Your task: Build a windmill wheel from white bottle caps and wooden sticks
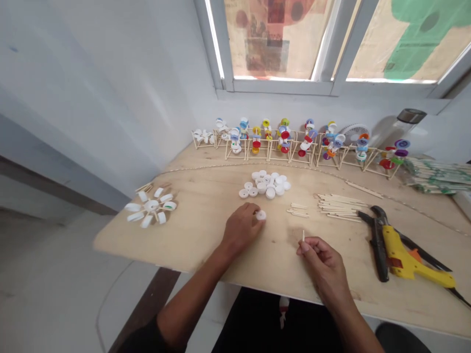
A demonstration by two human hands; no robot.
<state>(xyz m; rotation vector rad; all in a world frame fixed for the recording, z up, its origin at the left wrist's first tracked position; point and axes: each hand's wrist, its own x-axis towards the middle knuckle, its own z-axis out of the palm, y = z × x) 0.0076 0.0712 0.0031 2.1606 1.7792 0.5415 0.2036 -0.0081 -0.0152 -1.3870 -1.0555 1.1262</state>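
My left hand (pixel 242 226) rests low over the wooden table, its fingers closed around a white bottle cap (pixel 261 215). To the right, my right hand (pixel 324 262) pinches a short wooden stick (pixel 303 235) that points upward between thumb and fingertips. Just beyond my left hand lies a pile of white bottle caps (pixel 270 185). A few short sticks (pixel 299 214) lie between the pile and a bundle of longer wooden sticks (pixel 340 206). Off to the left sits a wheel of white caps on sticks (pixel 151 206).
A yellow glue gun (pixel 401 255) and black-handled pliers (pixel 379 245) lie at the right. Along the wall stands a row of stick frames with coloured cap wheels (pixel 283 142). Behind them are a bottle (pixel 403 127) and a small white fan (pixel 355 135). Packed sticks (pixel 437 174) lie far right.
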